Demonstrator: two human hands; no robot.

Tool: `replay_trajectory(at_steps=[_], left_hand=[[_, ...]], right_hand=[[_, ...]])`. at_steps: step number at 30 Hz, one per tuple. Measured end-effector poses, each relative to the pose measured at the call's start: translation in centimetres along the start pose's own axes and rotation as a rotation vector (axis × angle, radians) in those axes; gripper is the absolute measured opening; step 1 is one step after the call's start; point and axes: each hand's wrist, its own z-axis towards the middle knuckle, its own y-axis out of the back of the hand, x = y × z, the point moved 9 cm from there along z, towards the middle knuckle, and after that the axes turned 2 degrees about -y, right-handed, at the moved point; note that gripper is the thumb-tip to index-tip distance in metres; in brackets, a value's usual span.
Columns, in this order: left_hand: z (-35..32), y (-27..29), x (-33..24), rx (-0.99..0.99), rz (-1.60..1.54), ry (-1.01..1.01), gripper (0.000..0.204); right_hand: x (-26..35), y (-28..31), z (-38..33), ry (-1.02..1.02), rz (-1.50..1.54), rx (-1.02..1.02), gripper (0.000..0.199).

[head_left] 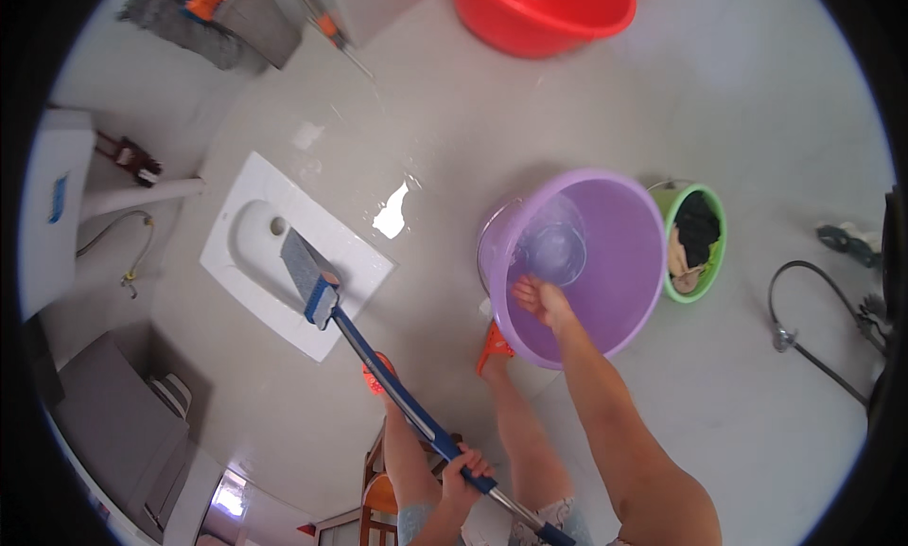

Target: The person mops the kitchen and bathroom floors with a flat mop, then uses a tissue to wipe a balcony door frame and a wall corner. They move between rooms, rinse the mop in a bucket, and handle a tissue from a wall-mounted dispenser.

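The left hand (465, 468) was closed in a full fist around the blue handle (397, 395) of a mop, gripping it near its upper end, close to the body. From that hand the handle ran forward and to the left, down to the flat mop head (305, 273), which rested in the white squat toilet pan (284, 253) set in the wet floor (445, 149). The right hand (539, 298) reached further forward with its fingers curled over the near rim of a purple basin (605, 262), tipping it up. Just right of the basin stood a small green bucket (705, 248) holding dark cloth. Well beyond both hands sat a red basin (541, 11).
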Motion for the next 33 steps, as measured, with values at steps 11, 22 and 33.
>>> replay_trajectory(at_steps=[11, 22, 33], left_hand=[[1.4, -1.6, 1.7, -0.097, -0.091, -0.033, 0.012], [2.2, -2.5, 1.4, 0.005, -0.115, -0.024, 0.013], [1.6, -1.0, 1.0, 0.017, -0.062, -0.062, 0.014]], right_hand=[[1.3, 0.4, 20.4, 0.348, 0.730, 0.026, 0.045], [-1.2, 10.5, 13.5, 0.453, -0.331, -0.792, 0.027], [3.8, 8.4, -7.4, 0.454, -0.092, -0.300, 0.031]])
